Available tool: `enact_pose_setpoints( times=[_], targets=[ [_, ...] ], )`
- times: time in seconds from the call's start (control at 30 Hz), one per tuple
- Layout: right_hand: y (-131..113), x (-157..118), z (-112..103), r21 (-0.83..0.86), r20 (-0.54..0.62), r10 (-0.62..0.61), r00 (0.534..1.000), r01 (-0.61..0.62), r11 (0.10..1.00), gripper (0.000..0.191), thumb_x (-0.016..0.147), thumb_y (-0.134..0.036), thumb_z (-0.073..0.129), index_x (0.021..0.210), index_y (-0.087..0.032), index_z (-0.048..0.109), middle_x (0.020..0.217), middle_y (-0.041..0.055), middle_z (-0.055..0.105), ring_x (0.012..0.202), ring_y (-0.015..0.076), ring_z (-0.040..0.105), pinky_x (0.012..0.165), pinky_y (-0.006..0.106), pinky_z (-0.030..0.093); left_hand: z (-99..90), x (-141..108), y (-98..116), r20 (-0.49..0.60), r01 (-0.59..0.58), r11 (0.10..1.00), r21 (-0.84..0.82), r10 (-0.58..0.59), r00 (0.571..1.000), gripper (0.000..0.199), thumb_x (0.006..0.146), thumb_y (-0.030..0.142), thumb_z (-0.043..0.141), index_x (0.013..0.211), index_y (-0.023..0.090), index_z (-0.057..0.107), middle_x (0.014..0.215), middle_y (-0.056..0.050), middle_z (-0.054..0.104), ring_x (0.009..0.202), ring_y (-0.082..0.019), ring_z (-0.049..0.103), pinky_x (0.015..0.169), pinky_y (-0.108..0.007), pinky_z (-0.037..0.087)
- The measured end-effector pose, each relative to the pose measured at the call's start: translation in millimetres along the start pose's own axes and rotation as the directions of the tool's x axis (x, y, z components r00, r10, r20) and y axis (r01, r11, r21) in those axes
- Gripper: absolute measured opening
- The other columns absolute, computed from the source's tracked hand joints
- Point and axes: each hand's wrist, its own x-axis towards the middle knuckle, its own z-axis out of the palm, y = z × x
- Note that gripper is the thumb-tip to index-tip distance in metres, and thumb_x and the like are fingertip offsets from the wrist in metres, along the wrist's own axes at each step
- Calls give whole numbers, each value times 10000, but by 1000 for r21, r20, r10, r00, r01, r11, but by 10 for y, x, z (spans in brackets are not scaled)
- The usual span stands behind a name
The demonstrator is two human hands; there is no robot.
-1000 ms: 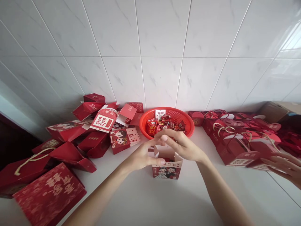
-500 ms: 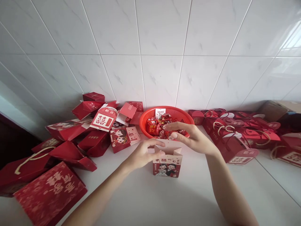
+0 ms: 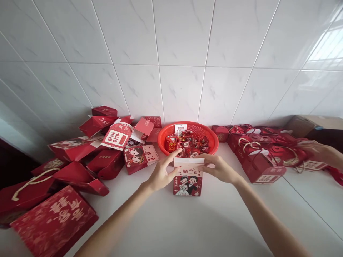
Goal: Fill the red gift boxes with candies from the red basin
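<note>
A small red and cream gift box (image 3: 187, 185), printed with a cartoon bride and groom, stands upright on the white table between my hands. Its cream top edges are pressed together. My left hand (image 3: 160, 174) grips the top left corner between thumb and fingers. On the opposite side my right hand (image 3: 220, 169) pinches the top right corner. Right behind the box sits a red plastic basket (image 3: 215, 137) holding wrapped candies (image 3: 187, 142) and a small white card (image 3: 180, 129).
Red gift boxes (image 3: 104, 162) lie heaped on the left, and a large red box (image 3: 55, 221) is nearest me. On the right stand rows of red boxes with rope handles (image 3: 264, 167). Another person's hand (image 3: 323, 153) is among them. A cardboard box (image 3: 305, 123) is behind, against the tiled wall (image 3: 182, 89).
My right hand has come down from above the basket to the box's top right corner. The box's open top has been pressed together. Another person's hand has appeared at right.
</note>
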Motion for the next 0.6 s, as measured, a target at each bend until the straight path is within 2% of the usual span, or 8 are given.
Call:
enact_pose_setpoints(
  times=[0.07,0.1,0.2,0.3,0.47,0.6],
  targets=[
    [31,9,36,-36,-36,1,999,-3,999,442,964,-557,533,861,-164,707,813,68,724,727,183,633,714,331,555,30,0,-20,-28,40,999,-9,-40,999,476,921,299,609,1388,214,576,1312,-111,701,1181,-236,671,1044,-391,535],
    [33,12,45,-55,-45,-1,999,-2,998,478,970,-577,512,822,-165,701,768,62,711,706,178,614,692,317,538,38,3,-18,-29,49,999,-8,-49,998,406,926,317,607,1317,210,626,1277,-109,717,1157,-237,679,1030,-387,540],
    [-1,7,52,-79,-22,-30,999,28,996,510,966,-617,500,918,-164,731,823,69,729,719,169,594,657,283,487,41,13,17,-20,19,1000,-10,-19,1000,230,948,352,593,1060,200,724,1075,-96,767,1025,-225,708,954,-363,564],
    [-43,-5,60,-83,-20,-44,999,42,996,574,973,-648,454,925,-150,735,810,61,711,686,150,542,608,260,434,33,10,56,-18,-32,999,-20,31,999,229,961,351,582,910,196,743,961,-91,764,933,-213,711,891,-343,568],
    [-45,-6,112,-129,-71,-2,997,-7,992,588,998,-622,414,751,-152,667,649,4,569,609,119,404,564,246,391,25,-25,88,-22,14,1000,-1,-14,1000,205,917,348,629,926,195,766,978,-98,783,922,-219,724,891,-358,578],
    [-33,-12,144,-114,-91,-22,996,11,993,572,992,-617,432,710,-164,639,628,6,545,587,118,401,542,245,398,43,-57,71,-32,36,998,-43,-37,999,250,918,382,626,965,183,771,998,-108,794,933,-228,740,897,-362,592]
  ],
)
